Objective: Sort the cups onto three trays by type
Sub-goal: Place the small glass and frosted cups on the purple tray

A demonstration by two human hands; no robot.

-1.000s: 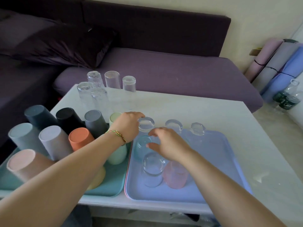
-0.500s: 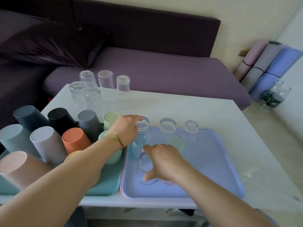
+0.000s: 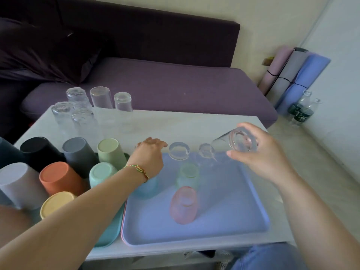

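Your right hand (image 3: 261,158) is curled round a clear glass (image 3: 231,142), lifted above the far right part of the blue tray (image 3: 224,227). The glass is tipped almost level, with its thick base facing you and its mouth pointing left and slightly down. Your left hand (image 3: 150,154) reaches over the tray's far left corner with fingers extended; you cannot tell whether it holds anything. Pink (image 3: 183,205), green (image 3: 188,174) and pale blue (image 3: 148,187) tinted cups stand mouth-down on that tray. Opaque cups (image 3: 58,176) crowd the teal tray (image 3: 111,234) beside it. More clear glasses (image 3: 101,97) stand at the far left of the white worktop (image 3: 175,125). Beyond are a purple sofa (image 3: 175,84), rolled mats (image 3: 292,75) and bottles (image 3: 302,112).
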